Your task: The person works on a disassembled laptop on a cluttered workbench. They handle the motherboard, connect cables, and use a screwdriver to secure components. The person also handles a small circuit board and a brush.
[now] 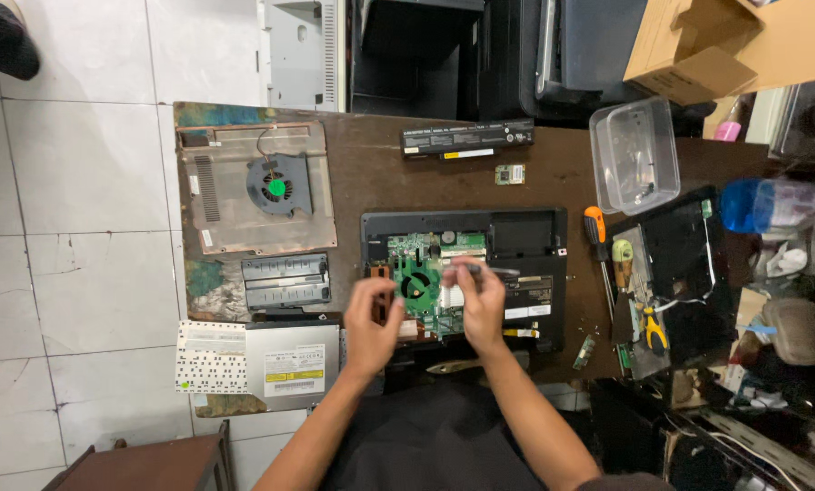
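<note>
Fingers of the right hand [482, 295] pinch a slim grey tool [485, 269], long axis pointing to three o'clock, over the opened laptop base [525, 238]. Left hand [369, 320] hovers half-curled at nine o'clock, holding nothing visible, above the tabletop [371, 164].

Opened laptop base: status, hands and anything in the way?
Left hand open, hovering over opened laptop base. Right hand pinching slim grey tool above green board. Fingers cover part of the board; screwdriver lies aside.

opened laptop base [465, 277]; black, green board exposed; flat on table; thin dark tool [483, 269] above
</note>
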